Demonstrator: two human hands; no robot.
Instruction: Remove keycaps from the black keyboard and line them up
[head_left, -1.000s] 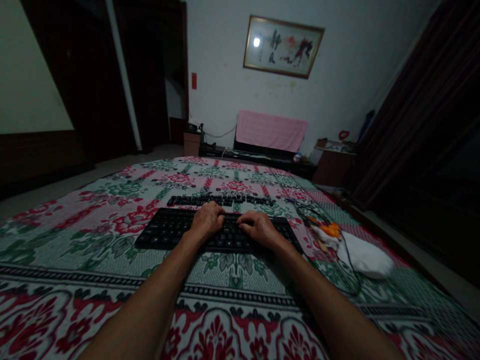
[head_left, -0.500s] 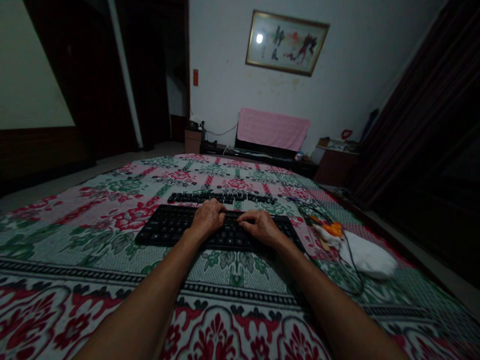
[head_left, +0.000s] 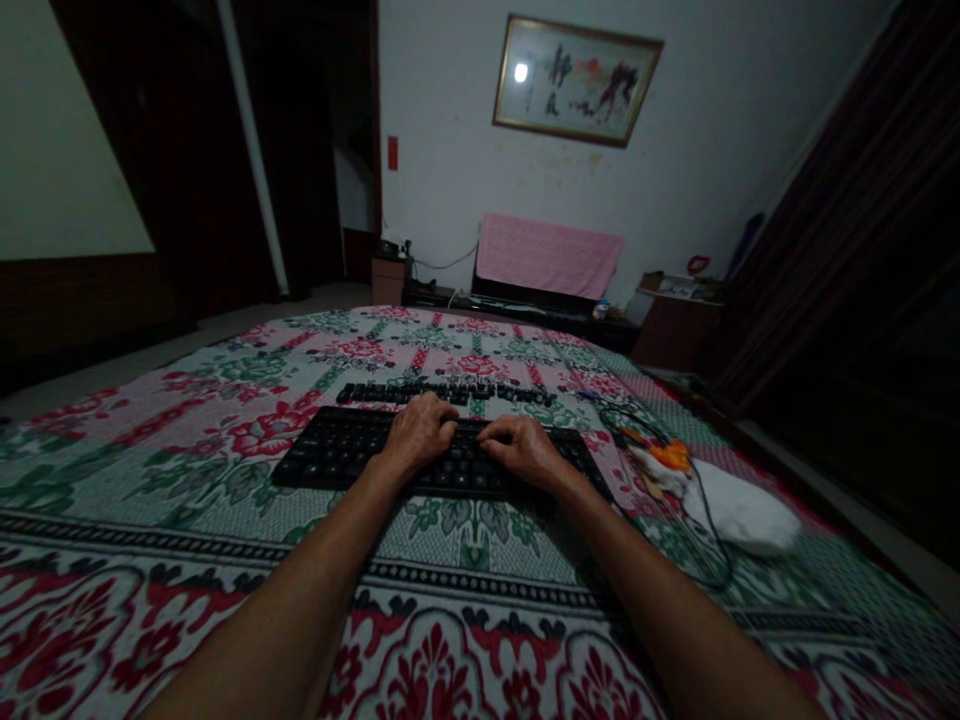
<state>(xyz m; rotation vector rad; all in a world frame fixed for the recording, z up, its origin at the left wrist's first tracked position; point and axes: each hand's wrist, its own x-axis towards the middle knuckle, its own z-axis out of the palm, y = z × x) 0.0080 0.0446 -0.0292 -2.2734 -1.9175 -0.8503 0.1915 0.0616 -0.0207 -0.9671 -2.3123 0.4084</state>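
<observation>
A black computer keyboard (head_left: 330,450) lies flat on the patterned bedspread in front of me. Over its middle rests my left hand (head_left: 421,432), fingers curled toward the back edge and thumb bent down on top, gripping it. Just to the right, my right hand (head_left: 521,448) is closed, with thumb and forefinger brought together low over the keys near the centre. Whatever sits between those fingertips is too small and dark to make out. Behind the keyboard, several loose black keycaps (head_left: 375,393) lie in rows, partly hidden by my left hand.
To the right on the bedspread (head_left: 187,520) lie a white cloth bundle (head_left: 750,510), an orange item (head_left: 670,456) and a dark looped cable (head_left: 724,560). Beyond the bed stand a pink-draped screen (head_left: 547,255) and a small cabinet (head_left: 675,325).
The view has shifted very slightly. Both hands stay at almost the same spots on the keyboard, with only slight finger movement.
</observation>
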